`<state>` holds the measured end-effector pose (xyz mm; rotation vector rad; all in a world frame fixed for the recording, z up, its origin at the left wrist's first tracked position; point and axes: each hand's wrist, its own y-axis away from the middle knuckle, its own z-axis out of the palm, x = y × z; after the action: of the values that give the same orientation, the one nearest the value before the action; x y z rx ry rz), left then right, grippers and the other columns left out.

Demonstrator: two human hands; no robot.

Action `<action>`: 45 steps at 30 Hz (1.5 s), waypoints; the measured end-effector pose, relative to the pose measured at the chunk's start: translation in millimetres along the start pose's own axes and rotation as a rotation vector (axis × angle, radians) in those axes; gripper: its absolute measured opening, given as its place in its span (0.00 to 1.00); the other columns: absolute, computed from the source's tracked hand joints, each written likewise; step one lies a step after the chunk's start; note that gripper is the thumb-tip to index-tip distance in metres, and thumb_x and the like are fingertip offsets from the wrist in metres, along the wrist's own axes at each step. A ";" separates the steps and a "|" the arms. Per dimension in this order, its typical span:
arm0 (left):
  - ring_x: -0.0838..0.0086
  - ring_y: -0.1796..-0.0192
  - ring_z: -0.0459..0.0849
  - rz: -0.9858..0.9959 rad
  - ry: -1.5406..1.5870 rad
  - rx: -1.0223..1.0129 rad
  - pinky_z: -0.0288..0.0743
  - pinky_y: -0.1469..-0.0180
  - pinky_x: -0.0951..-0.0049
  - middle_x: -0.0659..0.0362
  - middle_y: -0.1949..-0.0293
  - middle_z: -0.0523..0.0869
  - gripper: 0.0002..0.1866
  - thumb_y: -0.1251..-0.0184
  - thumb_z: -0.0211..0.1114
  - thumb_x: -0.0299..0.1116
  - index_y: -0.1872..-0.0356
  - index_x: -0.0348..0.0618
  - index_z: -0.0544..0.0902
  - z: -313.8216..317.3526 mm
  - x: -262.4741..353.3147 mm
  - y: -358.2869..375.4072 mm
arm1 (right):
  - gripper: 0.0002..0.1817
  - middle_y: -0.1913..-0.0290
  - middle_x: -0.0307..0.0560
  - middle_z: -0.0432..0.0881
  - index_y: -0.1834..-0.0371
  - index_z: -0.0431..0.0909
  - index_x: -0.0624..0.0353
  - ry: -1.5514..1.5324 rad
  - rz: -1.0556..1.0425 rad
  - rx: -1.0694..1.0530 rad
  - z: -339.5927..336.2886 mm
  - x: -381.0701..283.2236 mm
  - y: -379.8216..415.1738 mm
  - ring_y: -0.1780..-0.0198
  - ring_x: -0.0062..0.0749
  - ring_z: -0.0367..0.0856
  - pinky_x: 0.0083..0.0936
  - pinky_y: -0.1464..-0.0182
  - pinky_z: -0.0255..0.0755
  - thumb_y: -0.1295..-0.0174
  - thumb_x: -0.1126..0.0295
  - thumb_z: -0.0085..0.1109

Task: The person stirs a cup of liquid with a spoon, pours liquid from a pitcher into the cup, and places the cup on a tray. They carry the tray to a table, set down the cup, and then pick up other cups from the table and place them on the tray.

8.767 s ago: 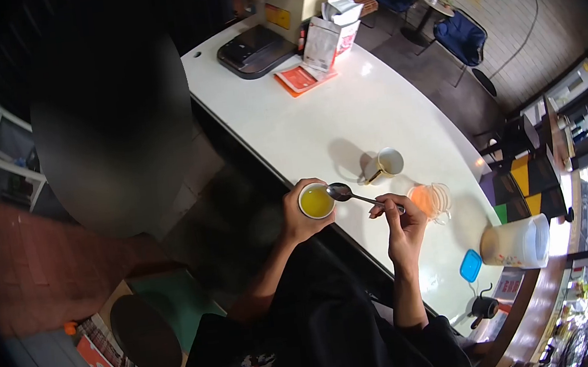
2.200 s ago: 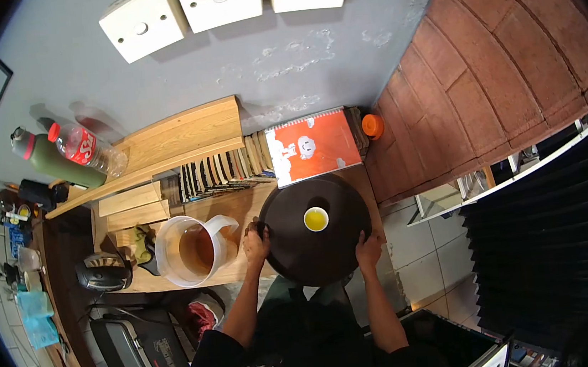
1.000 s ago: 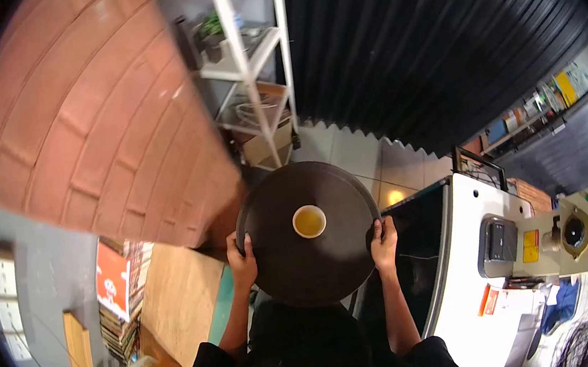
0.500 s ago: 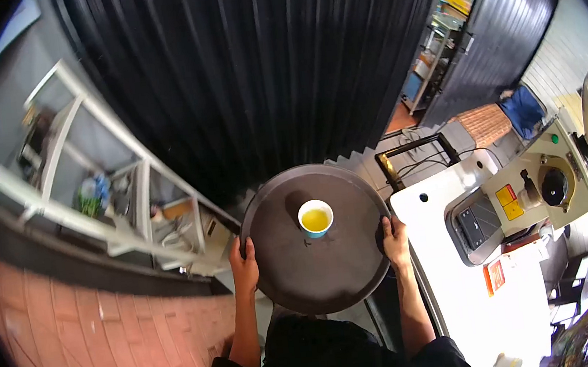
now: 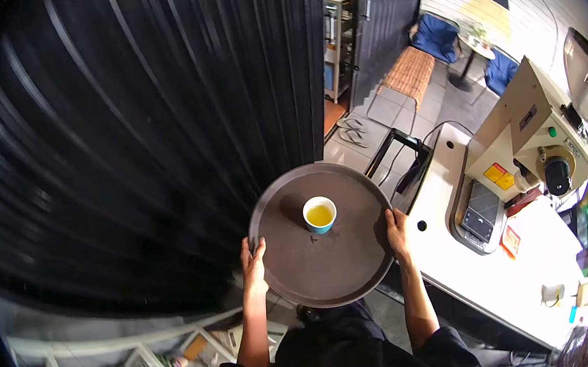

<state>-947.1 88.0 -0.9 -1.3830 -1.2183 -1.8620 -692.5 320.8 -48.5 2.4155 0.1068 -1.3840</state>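
Between my two hands is a round dark brown tray (image 5: 324, 270), held out level in front of my body. My left hand (image 5: 254, 263) grips its left rim, thumb over the top edge and fingers underneath. On the opposite rim, my right hand (image 5: 398, 233) is closed the same way. A small blue-and-white cup (image 5: 319, 215) of yellow liquid stands upright a little above the tray's middle, touched by neither hand. A small dark mark shows on the tray just below the cup.
To the right is a white counter (image 5: 461, 273) with a beige grinder-like machine (image 5: 540, 136) and a black scale (image 5: 482, 212). Black corrugated shutters (image 5: 179, 109) rise ahead. A doorway, slippers (image 5: 353, 133), a woven bench (image 5: 408, 75) and blue chairs (image 5: 436, 36) lie beyond. A white shelf frame (image 5: 140, 357) is at lower left.
My view has turned to the right, so the shelf slid to the lower left and the chairs and table came into sight. Both hands keep hold of the tray, the cup still on it.
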 end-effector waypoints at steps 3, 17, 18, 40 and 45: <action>0.67 0.33 0.65 -0.044 -0.029 -0.078 0.59 0.33 0.64 0.56 0.32 0.65 0.42 0.39 0.68 0.46 0.28 0.45 0.57 22.5 13.6 -49.4 | 0.32 0.35 0.65 0.66 0.38 0.67 0.69 -0.042 0.061 0.095 0.7 -30.2 -12.8 0.33 0.50 0.65 0.37 0.32 0.58 0.30 0.49 0.46; 0.72 0.44 0.74 -0.067 0.113 -0.619 0.69 0.41 0.67 0.60 0.46 0.77 0.22 0.36 0.65 0.36 0.42 0.47 0.71 219.9 86.5 -258.7 | 0.17 0.80 0.39 0.64 0.75 0.67 0.67 -0.158 -0.206 0.560 -21.2 -87.1 -168.2 0.73 0.20 0.59 0.27 0.72 0.56 0.30 0.66 0.48; 0.72 0.45 0.74 -0.073 0.116 -0.692 0.70 0.42 0.68 0.60 0.47 0.77 0.22 0.35 0.65 0.36 0.42 0.46 0.71 235.7 99.0 -266.9 | 0.17 0.80 0.31 0.61 0.75 0.67 0.65 -0.127 -0.236 0.605 -23.3 -88.4 -175.3 0.73 0.15 0.57 0.23 0.74 0.53 0.29 0.66 0.49; 0.72 0.51 0.80 -0.139 -0.002 -1.282 0.73 0.47 0.73 0.57 0.52 0.81 0.17 0.36 0.60 0.31 0.47 0.39 0.74 636.9 137.3 -411.6 | 0.18 0.85 0.48 0.62 0.78 0.64 0.69 -0.057 0.073 1.230 -133.3 -122.0 -360.0 0.79 0.27 0.58 0.34 0.76 0.54 0.32 0.68 0.50; 0.71 0.51 0.80 -0.274 -0.009 -1.372 0.74 0.48 0.72 0.57 0.53 0.80 0.17 0.35 0.59 0.29 0.46 0.39 0.73 724.6 117.7 -418.2 | 0.18 0.82 0.31 0.56 0.80 0.62 0.63 -0.213 0.159 1.282 -168.9 -95.8 -397.0 0.77 0.15 0.53 0.26 0.78 0.47 0.32 0.69 0.51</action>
<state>-988.0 931.7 15.9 -1.8254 0.0882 -3.0684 -697.8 759.5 5.1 2.9734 -1.3811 -1.9439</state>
